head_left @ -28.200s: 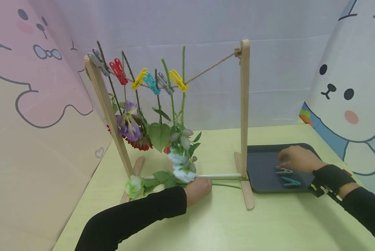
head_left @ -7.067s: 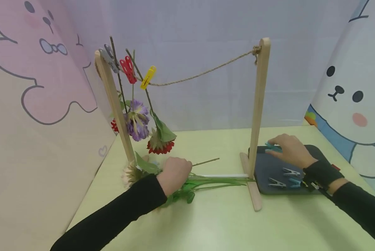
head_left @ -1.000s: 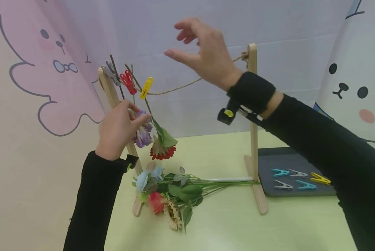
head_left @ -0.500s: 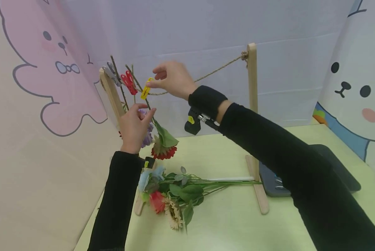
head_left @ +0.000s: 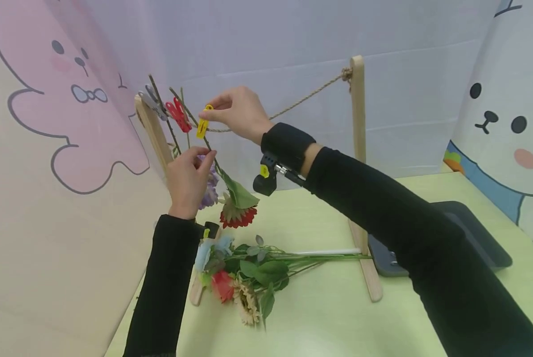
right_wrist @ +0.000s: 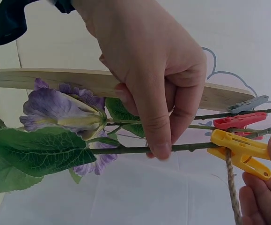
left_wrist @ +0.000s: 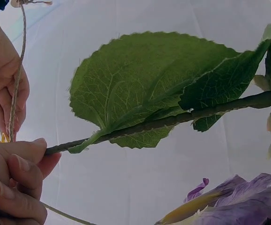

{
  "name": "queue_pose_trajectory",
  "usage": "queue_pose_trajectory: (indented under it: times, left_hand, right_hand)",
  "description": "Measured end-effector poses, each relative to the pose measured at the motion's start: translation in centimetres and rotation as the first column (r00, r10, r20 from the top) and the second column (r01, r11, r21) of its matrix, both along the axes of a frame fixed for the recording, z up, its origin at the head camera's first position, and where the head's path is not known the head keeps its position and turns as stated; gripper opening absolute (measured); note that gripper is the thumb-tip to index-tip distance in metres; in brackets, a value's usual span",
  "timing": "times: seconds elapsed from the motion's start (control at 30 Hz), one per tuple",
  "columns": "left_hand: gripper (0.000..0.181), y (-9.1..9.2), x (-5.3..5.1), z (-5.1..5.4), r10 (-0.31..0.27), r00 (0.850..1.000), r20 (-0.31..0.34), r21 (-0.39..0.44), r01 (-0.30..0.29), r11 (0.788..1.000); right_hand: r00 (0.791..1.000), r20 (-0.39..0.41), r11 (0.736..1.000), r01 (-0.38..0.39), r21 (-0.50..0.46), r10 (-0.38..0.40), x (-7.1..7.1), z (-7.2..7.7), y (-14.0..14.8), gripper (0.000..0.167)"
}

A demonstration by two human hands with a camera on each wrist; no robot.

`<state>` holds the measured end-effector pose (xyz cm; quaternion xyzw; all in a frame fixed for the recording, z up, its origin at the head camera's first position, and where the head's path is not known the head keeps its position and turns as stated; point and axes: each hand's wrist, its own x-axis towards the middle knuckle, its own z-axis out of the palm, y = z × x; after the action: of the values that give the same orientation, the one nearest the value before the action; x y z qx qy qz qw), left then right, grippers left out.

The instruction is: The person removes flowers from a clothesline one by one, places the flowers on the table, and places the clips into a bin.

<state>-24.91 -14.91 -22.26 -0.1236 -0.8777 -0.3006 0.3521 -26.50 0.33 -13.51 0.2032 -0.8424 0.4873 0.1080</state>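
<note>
Yellow clothespin [head_left: 202, 129], at ten o'clock on the twine [head_left: 308, 95], pinched by the right grip [head_left: 241, 115], the left grip [head_left: 187, 181] newly pinching the stem [right_wrist: 196, 146] of the red flower [head_left: 238, 217] hanging below, leaving both clothespin and flower apparently steadied.

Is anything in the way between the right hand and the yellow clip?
Nothing visible: the right hand already pinches the yellow clip at the rope. The left hand holds the flower stem lower down.
</note>
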Motion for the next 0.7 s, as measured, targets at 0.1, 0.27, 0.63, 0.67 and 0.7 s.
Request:
queue_pose_trajectory:
  times: [0.1, 0.27, 0.63, 0.67, 0.7]
  left_hand:
    - [0.026, 0.01, 0.06, 0.21, -0.006, 1.0, -0.005, 0.006, 0.006, 1.0]
    - [0.027, 0.02, 0.2, 0.44, -0.009, 1.0, -0.007, 0.002, 0.009, 1.0]
    - [0.028, 0.06, 0.37, 0.15, -0.003, 0.999, 0.041, -0.004, 0.003, 1.0]
    - [0.028, 0.05, 0.4, 0.13, -0.005, 0.999, 0.038, -0.002, 0.005, 1.0]
    - [0.027, 0.05, 0.42, 0.11, -0.007, 0.999, 0.036, -0.001, 0.007, 1.0]
  right_hand:
    - [1.0, -0.021, 1.0, 0.007, 0.007, -0.007, 0.12, 0.16, -0.14, 0.031]
    - [0.997, -0.081, 1.0, 0.022, 0.003, -0.021, 0.28, 0.36, -0.44, 0.025]
    - [0.969, -0.243, 0.999, 0.046, -0.025, -0.05, 0.72, 0.44, -0.49, 0.019]
    - [0.967, -0.251, 0.998, 0.047, -0.029, -0.052, 0.75, 0.44, -0.5, 0.018]
    - [0.965, -0.256, 0.998, 0.048, -0.032, -0.055, 0.76, 0.45, -0.51, 0.018]
